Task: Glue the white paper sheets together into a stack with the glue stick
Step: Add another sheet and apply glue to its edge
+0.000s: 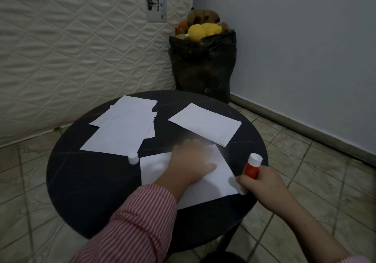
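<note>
I see my left hand (191,161) flat, fingers spread, pressing the nearest sheet (215,183) on the round black desk (85,181). Right hand (262,183) grips the red glue stick (252,166) at the sheet's rt corner, tip on paper. White cap (133,158) stands just left. Behind: loose pile of sheets (124,130) on left, glued stack (205,124) on right. Far back: bag of plush toys (203,63), mattress (81,49).

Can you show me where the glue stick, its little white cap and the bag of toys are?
glue stick (251,168): head view, on its red body.
white cap (133,158): head view, on its side wall.
bag of toys (203,67): head view, on the black plastic front.
</note>
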